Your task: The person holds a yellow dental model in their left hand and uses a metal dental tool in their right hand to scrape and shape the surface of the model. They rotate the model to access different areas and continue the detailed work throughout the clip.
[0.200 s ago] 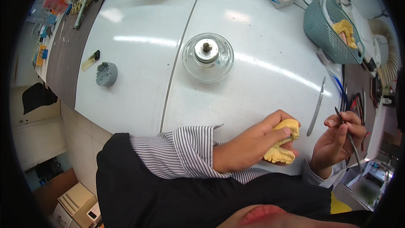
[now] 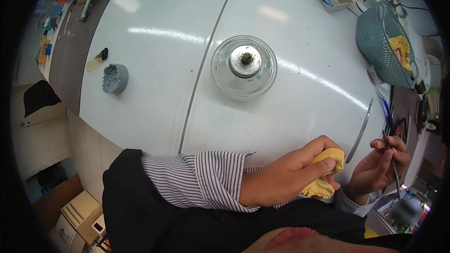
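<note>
At one o'clock I am seeing a glass lamp (image 2: 245,69) standing on the table (image 2: 150,107). At four o'clock my left hand (image 2: 293,173) is gripping the yellow teeth model (image 2: 330,153); towards half past three my right hand (image 2: 375,171) is pinching a thin tool (image 2: 397,180).

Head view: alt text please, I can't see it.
The left hand grips yellow dental casts; the right hand holds a slim dark tool. On the white table are a glass lamp, grey block and lighter.
</note>
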A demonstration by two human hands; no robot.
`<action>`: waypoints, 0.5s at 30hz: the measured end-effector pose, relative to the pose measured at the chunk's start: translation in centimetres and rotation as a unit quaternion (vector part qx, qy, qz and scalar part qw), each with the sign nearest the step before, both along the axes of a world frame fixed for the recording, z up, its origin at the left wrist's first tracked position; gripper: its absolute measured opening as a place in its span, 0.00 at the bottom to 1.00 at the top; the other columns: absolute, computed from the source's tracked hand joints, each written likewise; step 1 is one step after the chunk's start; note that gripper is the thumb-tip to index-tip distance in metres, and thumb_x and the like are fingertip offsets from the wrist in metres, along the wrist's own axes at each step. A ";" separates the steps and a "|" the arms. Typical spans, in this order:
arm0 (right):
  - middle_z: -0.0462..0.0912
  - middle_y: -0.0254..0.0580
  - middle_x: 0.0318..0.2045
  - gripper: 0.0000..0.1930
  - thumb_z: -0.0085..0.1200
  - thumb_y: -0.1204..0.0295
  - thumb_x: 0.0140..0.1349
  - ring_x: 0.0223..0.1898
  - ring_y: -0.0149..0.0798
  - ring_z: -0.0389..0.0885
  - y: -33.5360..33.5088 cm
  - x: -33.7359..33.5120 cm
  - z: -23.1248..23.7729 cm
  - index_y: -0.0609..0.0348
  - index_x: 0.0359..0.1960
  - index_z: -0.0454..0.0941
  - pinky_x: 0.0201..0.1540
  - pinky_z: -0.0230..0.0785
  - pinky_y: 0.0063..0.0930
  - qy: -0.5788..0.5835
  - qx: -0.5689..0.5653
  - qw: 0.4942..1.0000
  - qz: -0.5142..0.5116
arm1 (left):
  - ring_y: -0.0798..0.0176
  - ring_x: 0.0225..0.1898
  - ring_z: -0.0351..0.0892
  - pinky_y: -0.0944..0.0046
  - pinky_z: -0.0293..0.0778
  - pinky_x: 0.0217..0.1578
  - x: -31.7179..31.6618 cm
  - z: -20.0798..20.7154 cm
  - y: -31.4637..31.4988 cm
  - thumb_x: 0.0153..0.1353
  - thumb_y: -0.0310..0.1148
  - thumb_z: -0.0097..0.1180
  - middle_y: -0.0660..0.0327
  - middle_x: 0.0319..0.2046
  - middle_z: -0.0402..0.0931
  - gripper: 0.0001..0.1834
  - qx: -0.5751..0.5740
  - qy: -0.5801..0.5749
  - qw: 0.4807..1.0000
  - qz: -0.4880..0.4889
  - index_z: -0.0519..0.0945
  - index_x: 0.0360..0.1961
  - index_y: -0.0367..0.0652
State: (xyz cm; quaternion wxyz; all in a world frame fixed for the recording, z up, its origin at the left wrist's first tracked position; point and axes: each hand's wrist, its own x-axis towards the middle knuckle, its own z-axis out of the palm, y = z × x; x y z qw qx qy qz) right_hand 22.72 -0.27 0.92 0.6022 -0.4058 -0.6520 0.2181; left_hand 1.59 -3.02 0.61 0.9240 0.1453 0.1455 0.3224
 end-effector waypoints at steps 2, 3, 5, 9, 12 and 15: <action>0.71 0.51 0.40 0.03 0.42 0.78 0.63 0.31 0.34 0.76 0.2 0.0 -0.1 0.60 0.37 0.65 0.33 0.73 0.26 0.005 -0.015 1.000 0.000 | 0.64 0.50 0.74 0.68 0.70 0.48 0.2 0.0 -0.2 0.70 0.36 0.36 0.57 0.43 0.66 0.19 0.005 -0.012 1.000 0.012 0.57 0.56 0.35; 0.71 0.52 0.40 0.03 0.42 0.78 0.63 0.31 0.34 0.77 0.3 0.0 -0.2 0.61 0.37 0.65 0.34 0.73 0.26 0.009 -0.023 1.000 0.000 | 0.63 0.50 0.74 0.68 0.70 0.48 0.2 -0.1 -0.2 0.70 0.36 0.36 0.57 0.43 0.66 0.19 0.007 -0.015 1.000 0.012 0.57 0.56 0.35; 0.71 0.53 0.41 0.03 0.42 0.78 0.63 0.32 0.35 0.77 0.3 -0.1 -0.2 0.61 0.38 0.65 0.34 0.74 0.26 0.014 -0.034 0.999 0.006 | 0.63 0.50 0.74 0.68 0.70 0.48 0.3 -0.2 -0.3 0.70 0.36 0.36 0.57 0.43 0.65 0.19 0.013 -0.020 1.000 0.011 0.57 0.56 0.35; 0.71 0.54 0.42 0.04 0.41 0.80 0.63 0.34 0.37 0.78 0.0 -0.3 -0.1 0.62 0.39 0.64 0.37 0.75 0.27 0.014 -0.045 0.998 0.032 | 0.60 0.49 0.75 0.67 0.72 0.47 0.2 -0.1 0.0 0.70 0.36 0.36 0.57 0.43 0.65 0.19 0.028 0.001 1.000 0.013 0.57 0.56 0.35; 0.70 0.55 0.44 0.05 0.41 0.81 0.62 0.38 0.41 0.80 -0.1 -0.5 0.2 0.65 0.39 0.63 0.42 0.77 0.31 0.046 -0.059 0.995 0.068 | 0.56 0.50 0.75 0.65 0.73 0.47 -0.1 0.2 0.2 0.69 0.36 0.37 0.57 0.42 0.65 0.19 0.010 0.017 1.000 0.009 0.58 0.56 0.36; 0.71 0.56 0.44 0.06 0.43 0.83 0.61 0.42 0.45 0.80 -0.3 -0.8 0.4 0.65 0.40 0.63 0.45 0.78 0.33 0.088 -0.078 0.991 0.062 | 0.49 0.51 0.74 0.59 0.75 0.47 -0.4 0.5 0.6 0.69 0.37 0.38 0.57 0.40 0.65 0.19 0.006 0.051 0.999 0.000 0.58 0.56 0.39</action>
